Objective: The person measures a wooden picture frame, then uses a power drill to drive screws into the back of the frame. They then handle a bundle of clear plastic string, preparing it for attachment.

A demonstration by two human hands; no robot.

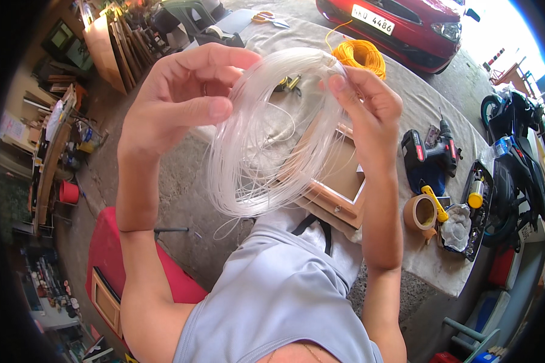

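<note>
A large loose coil of clear nylon line (242, 163) hangs in front of me, above the table's near edge. My right hand (369, 109) pinches its upper right side between thumb and fingers. At the coil's upper left is my left hand (181, 97), thumb and fingers apart, with the fingertips against or just beside the strands. Several strands stray loosely from the bundle. Behind and below the coil lies a wooden frame (339, 209) with a brown panel, partly hidden by the line and my right arm.
On the cloth-covered table (430, 254) are a yellow cord coil (360, 55), scissors (269, 19), a cordless drill (445, 148), a tape roll (419, 213), a yellow-handled cutter (435, 202) and a tool tray (473, 206). A red chair (112, 248) stands at my left, a red car (418, 27) beyond the table.
</note>
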